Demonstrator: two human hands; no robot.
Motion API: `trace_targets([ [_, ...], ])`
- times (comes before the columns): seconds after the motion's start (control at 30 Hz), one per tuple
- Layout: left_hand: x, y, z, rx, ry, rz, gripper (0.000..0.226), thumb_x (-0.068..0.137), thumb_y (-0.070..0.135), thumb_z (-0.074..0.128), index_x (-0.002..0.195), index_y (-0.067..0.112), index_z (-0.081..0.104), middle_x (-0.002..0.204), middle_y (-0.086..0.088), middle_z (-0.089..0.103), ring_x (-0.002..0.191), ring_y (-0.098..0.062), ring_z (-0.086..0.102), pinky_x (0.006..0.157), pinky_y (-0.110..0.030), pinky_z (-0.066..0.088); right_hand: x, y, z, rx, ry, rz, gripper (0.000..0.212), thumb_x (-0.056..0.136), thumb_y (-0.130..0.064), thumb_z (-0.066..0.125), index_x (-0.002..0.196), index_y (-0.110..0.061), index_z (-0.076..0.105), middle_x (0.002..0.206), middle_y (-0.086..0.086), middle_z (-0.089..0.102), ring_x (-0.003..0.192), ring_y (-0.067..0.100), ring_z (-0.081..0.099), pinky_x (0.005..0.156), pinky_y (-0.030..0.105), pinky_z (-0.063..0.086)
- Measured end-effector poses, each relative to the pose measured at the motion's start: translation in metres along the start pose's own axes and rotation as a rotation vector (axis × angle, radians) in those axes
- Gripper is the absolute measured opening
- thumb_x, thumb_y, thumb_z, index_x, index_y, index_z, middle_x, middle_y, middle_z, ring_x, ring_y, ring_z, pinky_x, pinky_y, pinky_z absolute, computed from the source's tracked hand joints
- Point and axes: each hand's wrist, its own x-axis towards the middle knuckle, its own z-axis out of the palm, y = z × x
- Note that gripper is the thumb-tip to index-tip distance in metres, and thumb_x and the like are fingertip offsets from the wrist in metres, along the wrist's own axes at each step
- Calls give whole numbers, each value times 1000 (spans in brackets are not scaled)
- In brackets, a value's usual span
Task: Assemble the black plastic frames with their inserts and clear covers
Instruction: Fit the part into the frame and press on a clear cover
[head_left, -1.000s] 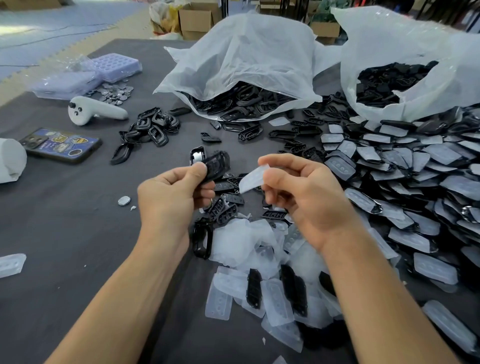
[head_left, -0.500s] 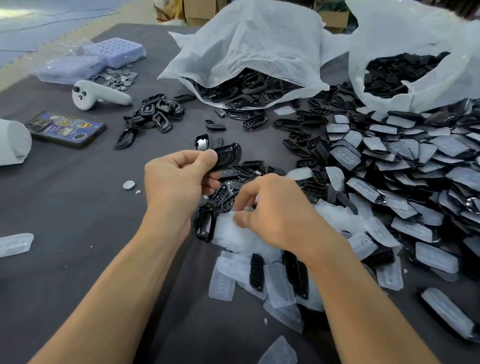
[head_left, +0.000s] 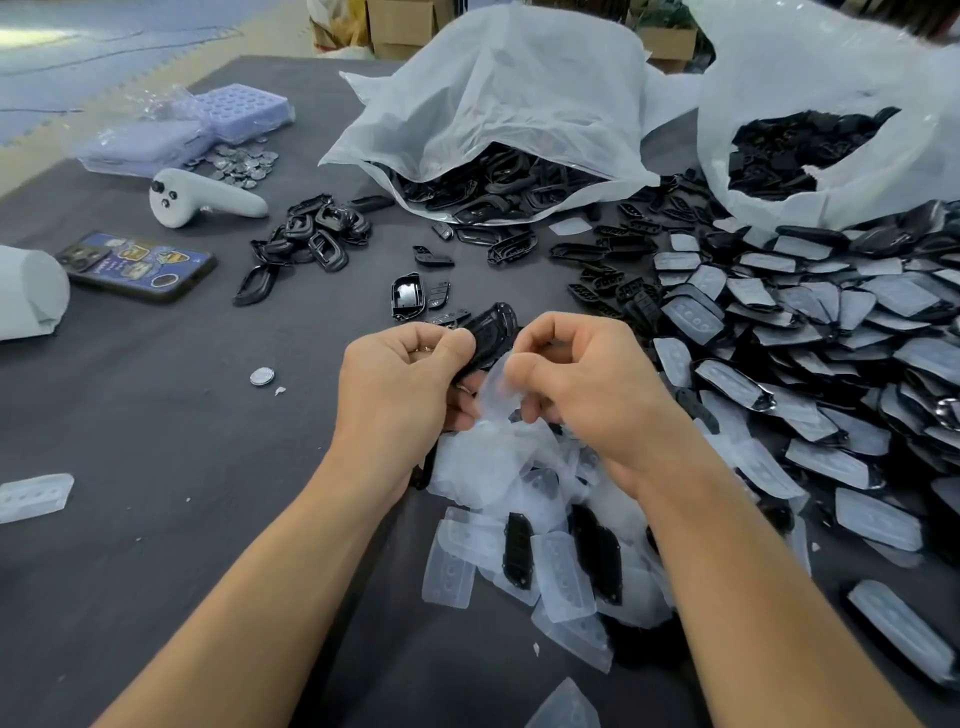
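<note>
Above the heap of clear covers (head_left: 483, 467) near the desk (head_left: 156, 519) middle, your left grip (head_left: 400, 389) is clamping a black frame (head_left: 493, 330) between thumb and curled fingers. Your right grip (head_left: 592, 384) is pinching one clear cover (head_left: 493, 387), which is touching the frame's lower edge. To your right, covered frames (head_left: 831, 364) are lying stacked, near two white bags (head_left: 519, 104) of black parts.
</note>
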Motion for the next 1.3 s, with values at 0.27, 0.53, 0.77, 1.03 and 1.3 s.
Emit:
trace_targets([
  [0.27,1,0,-2,45,19,53,15,92,14,76,77,14,78,64,-15,73,45,-20,61,43,-23,47,1,-3,-9,285,4,-16,21,88,10,67,97,-8,75,72,11,70,55,15,62,49,20,45],
  [0.53,3,0,-2,41,18,48,13,93,12,76,80,12,77,64,-15,73,45,-20,61,43,-22,47,2,-4,-8,339,47,28,17,85,8,74,82,-8,71,70,8,70,57,15,65,52,20,51],
  [0.77,0,0,1,56,-8,56,16,93,15,75,78,18,80,63,-12,73,46,-19,62,44,-23,48,1,-4,-2,331,130,-43,22,85,9,72,76,-10,66,69,8,65,58,14,65,54,20,52],
  [1.03,1,0,0,44,-24,68,17,94,15,73,82,22,82,62,-11,72,47,-20,61,46,-23,49,4,-3,2,236,222,-51,24,90,3,69,86,-18,81,63,-5,65,52,11,48,53,20,42],
  [1.3,0,0,-1,81,-24,73,18,95,15,72,82,24,83,62,-10,73,47,-19,62,46,-22,49,2,-5,1,375,154,-5,15,86,7,70,85,-8,73,72,10,68,53,16,57,47,21,39],
])
